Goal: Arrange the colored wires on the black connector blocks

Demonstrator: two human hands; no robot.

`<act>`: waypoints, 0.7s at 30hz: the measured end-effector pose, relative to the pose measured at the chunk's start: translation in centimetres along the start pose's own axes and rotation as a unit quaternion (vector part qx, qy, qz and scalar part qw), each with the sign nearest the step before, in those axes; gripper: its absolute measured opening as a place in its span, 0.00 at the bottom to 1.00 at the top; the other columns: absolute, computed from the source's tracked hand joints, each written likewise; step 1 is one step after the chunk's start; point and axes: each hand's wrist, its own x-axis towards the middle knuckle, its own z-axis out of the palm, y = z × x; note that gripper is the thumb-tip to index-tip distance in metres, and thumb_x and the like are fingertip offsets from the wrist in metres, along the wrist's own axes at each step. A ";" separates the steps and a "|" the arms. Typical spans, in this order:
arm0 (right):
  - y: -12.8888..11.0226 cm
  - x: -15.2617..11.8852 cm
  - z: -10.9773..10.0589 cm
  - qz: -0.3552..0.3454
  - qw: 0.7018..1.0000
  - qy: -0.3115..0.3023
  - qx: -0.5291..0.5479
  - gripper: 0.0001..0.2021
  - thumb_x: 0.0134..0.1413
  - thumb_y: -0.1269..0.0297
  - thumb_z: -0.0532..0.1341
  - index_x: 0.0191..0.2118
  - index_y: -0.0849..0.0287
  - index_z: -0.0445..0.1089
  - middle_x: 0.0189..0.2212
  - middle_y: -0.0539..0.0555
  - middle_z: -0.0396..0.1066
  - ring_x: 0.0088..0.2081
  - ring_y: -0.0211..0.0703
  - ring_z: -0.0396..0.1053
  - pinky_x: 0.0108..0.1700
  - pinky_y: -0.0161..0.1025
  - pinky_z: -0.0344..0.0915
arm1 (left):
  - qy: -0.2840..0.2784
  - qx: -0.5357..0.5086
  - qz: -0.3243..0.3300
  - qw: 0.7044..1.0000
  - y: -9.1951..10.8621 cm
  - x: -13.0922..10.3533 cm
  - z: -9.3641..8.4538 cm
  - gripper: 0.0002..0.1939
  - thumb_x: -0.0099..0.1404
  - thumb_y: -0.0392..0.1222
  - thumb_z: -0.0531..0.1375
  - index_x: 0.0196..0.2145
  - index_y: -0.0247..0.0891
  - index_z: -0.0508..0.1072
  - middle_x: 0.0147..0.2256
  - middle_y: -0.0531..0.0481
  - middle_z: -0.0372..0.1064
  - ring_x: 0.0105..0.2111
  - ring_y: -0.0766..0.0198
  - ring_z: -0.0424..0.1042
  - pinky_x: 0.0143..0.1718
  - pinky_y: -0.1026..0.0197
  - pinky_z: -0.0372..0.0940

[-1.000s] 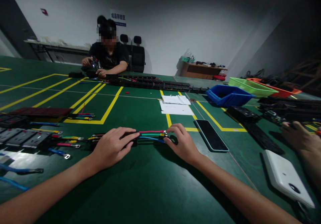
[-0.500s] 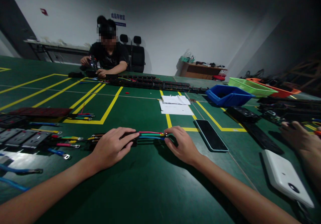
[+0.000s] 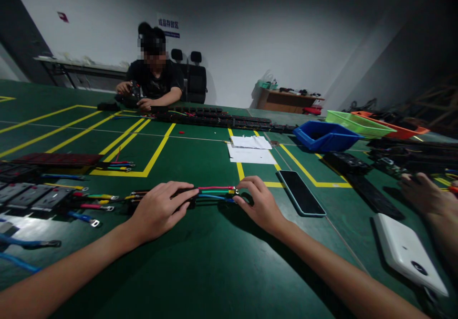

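Note:
My left hand (image 3: 159, 209) lies over a slim black wired strip (image 3: 130, 206), its fingers closed on the strip's right end. Most of the strip is hidden under that hand. From the end run a red wire (image 3: 214, 188), a green wire (image 3: 214, 192) and a blue wire (image 3: 214, 197), tipped with metal ring terminals (image 3: 235, 191). Around these tips curves my right hand (image 3: 259, 207), thumb and forefinger apart with a gap between them. The blue wire's end is close to the thumb; whether they touch I cannot tell.
Socket modules (image 3: 36, 196) with terminal-ended wires lie left. A phone (image 3: 301, 193), white device (image 3: 408, 252) and paper sheets (image 3: 250, 154) lie right of centre. Blue (image 3: 325, 140), green (image 3: 358, 126) and orange bins stand beyond. A co-worker (image 3: 155, 78) sits opposite; another person's hand (image 3: 424, 195) is far right.
My right thumb and forefinger have eased slightly apart at the wire ends. The blue wire has spread a little below the others. My left hand stays put.

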 end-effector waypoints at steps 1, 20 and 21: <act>0.0 0.0 -0.1 -0.006 1.000 -0.001 -0.002 0.06 0.66 0.66 0.62 0.47 0.53 0.72 0.47 0.59 0.70 0.48 0.52 0.70 0.48 0.52 0.72 | 0.001 -0.001 -0.001 1.000 0.0 0.0 0.0 0.20 0.72 0.38 0.56 0.60 0.45 0.72 0.54 0.44 0.72 0.49 0.54 0.74 0.46 0.51 0.70; -0.7 0.2 -0.5 -0.031 0.999 0.033 0.011 0.08 0.67 0.68 0.58 0.49 0.55 0.71 0.44 0.59 0.74 0.47 0.51 0.70 0.48 0.52 0.70 | 0.003 0.000 0.000 1.000 0.0 0.1 0.0 0.20 0.72 0.38 0.57 0.60 0.45 0.72 0.54 0.44 0.73 0.49 0.54 0.74 0.46 0.52 0.70; -0.7 0.2 -0.5 -0.021 0.999 0.026 0.018 0.09 0.67 0.67 0.58 0.50 0.55 0.70 0.43 0.58 0.74 0.46 0.51 0.71 0.48 0.51 0.70 | 0.005 0.000 0.000 1.000 0.0 0.1 0.0 0.20 0.72 0.38 0.57 0.60 0.45 0.72 0.53 0.44 0.73 0.49 0.54 0.74 0.46 0.52 0.70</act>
